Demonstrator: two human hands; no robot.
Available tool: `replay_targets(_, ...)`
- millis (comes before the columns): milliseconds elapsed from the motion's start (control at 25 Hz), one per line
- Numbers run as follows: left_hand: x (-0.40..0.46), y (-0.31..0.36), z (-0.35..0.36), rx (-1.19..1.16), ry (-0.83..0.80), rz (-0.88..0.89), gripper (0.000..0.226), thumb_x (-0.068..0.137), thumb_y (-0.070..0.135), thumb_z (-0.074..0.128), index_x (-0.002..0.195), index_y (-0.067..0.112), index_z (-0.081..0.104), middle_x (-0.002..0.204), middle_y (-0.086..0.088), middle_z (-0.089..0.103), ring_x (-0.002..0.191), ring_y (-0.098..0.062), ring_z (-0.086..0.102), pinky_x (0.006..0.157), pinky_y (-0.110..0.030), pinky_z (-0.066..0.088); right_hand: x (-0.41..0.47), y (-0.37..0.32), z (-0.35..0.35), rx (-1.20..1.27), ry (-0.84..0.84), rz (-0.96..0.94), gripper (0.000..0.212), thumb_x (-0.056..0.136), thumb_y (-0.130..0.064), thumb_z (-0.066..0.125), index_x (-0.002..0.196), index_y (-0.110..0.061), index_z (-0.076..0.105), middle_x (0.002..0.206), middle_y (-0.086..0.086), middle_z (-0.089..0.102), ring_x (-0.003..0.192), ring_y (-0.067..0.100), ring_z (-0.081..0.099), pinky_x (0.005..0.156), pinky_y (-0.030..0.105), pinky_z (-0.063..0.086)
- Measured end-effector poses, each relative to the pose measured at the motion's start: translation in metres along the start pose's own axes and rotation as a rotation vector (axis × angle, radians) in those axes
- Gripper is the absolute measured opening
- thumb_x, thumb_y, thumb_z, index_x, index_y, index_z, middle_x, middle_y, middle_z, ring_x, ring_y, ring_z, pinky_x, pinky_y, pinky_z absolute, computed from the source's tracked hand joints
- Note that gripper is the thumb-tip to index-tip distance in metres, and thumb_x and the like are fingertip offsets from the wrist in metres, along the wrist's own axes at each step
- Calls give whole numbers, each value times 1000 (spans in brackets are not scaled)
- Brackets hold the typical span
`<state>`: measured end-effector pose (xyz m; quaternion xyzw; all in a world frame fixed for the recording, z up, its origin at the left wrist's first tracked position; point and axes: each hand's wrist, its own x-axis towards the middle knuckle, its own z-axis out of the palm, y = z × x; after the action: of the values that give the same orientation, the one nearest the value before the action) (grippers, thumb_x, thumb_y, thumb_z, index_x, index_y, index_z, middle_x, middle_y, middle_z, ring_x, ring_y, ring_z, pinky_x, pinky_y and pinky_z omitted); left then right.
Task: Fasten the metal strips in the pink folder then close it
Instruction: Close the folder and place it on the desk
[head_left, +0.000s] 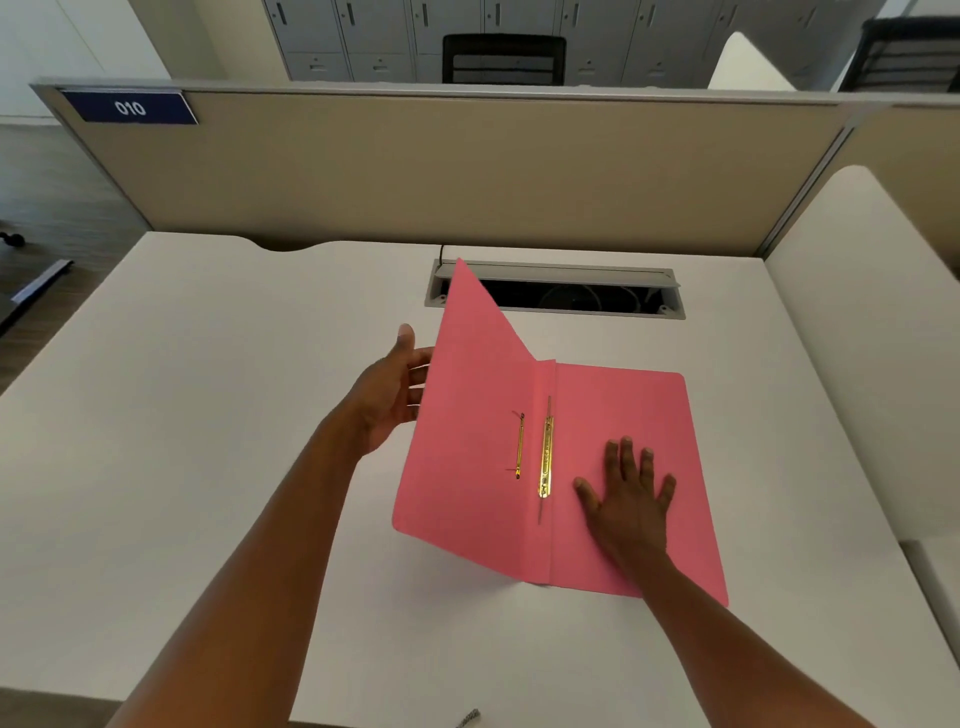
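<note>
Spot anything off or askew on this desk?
Nothing damaged or spilled. The pink card folder lies open, its left cover raised by the left hand; the right hand presses the other half flat. The grey desk cable hatch stands open.

Pink card folder: I read it as matt paperboard, smooth, with a faint fibrous grain on the raised left flap. Gold-coloured metal fastener strip along the spine fold: shiny, stamped or embossed along its length, catching light. Thin brass-toned metal strip on the raised flap: glossy too. White desk top: smooth, matt laminate as far as I can judge. Beige partition panel behind: dull, cloth-like face, edged in brushed grey metal. Grey cable tray frame: satin metal or plastic, can't tell which.
</note>
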<state>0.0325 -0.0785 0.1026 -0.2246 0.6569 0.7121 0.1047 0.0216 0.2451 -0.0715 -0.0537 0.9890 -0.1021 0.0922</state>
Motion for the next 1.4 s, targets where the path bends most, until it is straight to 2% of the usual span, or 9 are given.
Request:
replay_targets(200,2,-17,47,26,-156,49,47,102,52,36,116,23,70,105,-7,72,94,-22,68,84,-40,55,4,-2,-5,18,7,-4,81,92,-68,24,156,-22,6,166,2,7,152,31,4,120,56,3)
replay_targets(360,8,-39,80,72,-211,16,26,103,26,49,89,24,71,74,5,72,67,-11,68,58,-23,53,4,8,-13,65,21,-19,69,95,-54,40,154,-21,24,163,2,23,150,29,17,120,52,13)
replay_targets(440,14,-51,96,96,-220,-6,22,103,29,48,99,22,68,88,0,72,83,-19,68,70,-31,56,7,17,-20,136,66,-43,56,97,-42,49,148,-20,40,157,3,38,146,27,30,118,47,21)
replay_targets(560,24,-70,117,124,-167,-72,52,100,56,39,141,27,52,149,-4,49,138,-28,44,113,-52,37,12,29,-44,529,70,33,33,100,-29,50,130,-21,63,140,2,59,132,22,50,111,37,36)
replay_targets(760,41,-94,140,402,-54,36,57,99,61,30,147,32,44,158,-3,37,143,-29,37,114,-49,32,7,56,-86,1263,-73,275,57,96,-60,34,120,-23,69,115,-2,71,111,20,62,101,38,45)
replay_targets(920,53,-105,158,558,2,144,37,100,54,34,111,30,59,128,-8,60,121,-33,58,90,-41,50,4,85,-98,1439,-214,475,74,79,-80,29,75,-21,74,53,1,61,45,18,58,46,26,50)
replay_targets(1040,64,-116,161,932,9,174,44,101,50,35,124,23,61,140,-12,50,130,-33,48,104,-50,46,7,103,-93,1533,-288,560,80,76,-81,26,90,-18,74,64,7,65,57,22,61,58,29,52)
replay_targets(1280,65,-133,163,1055,63,180,58,92,41,58,146,25,45,164,-5,20,145,-34,22,114,-54,28,9,113,-75,927,-70,418,22,93,-27,62,103,-10,71,91,3,74,86,27,69,81,39,55)
replay_targets(1400,62,-136,166,1084,127,186,67,88,35,66,149,26,39,161,-6,24,141,-34,27,112,-53,31,8,99,-76,587,10,338,25,86,-19,68,109,-12,66,99,5,70,89,25,66,74,30,47)
